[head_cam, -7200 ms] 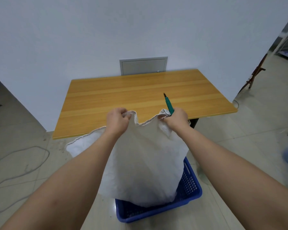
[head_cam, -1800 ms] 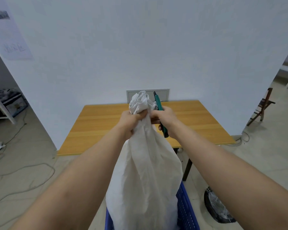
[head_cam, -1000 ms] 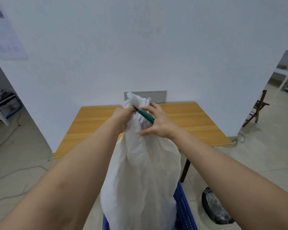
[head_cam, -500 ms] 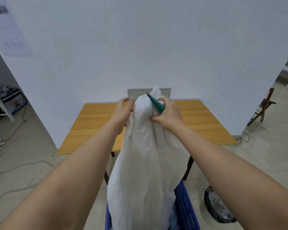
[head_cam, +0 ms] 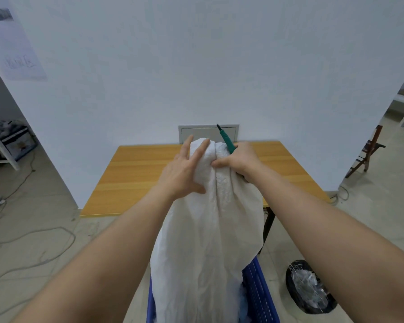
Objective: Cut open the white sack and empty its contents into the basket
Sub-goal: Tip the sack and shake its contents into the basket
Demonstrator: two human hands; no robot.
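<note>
my right hand pinches crumpled white woven sack top plus green-handled cutter; left hand fingers spread on it, over blue slotted plastic basket.

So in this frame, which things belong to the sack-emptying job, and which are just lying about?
Part of the job:
- crumpled white woven sack
- blue perforated plastic basket
- green-handled cutter in the right hand
- left hand on the sack

Lying about:
- rectangular wooden table
- black bin holding white scraps
- grey floor cable
- folding wooden chair

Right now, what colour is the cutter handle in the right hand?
Green, with a dark tip: cutter in the right hand, head view.
</note>
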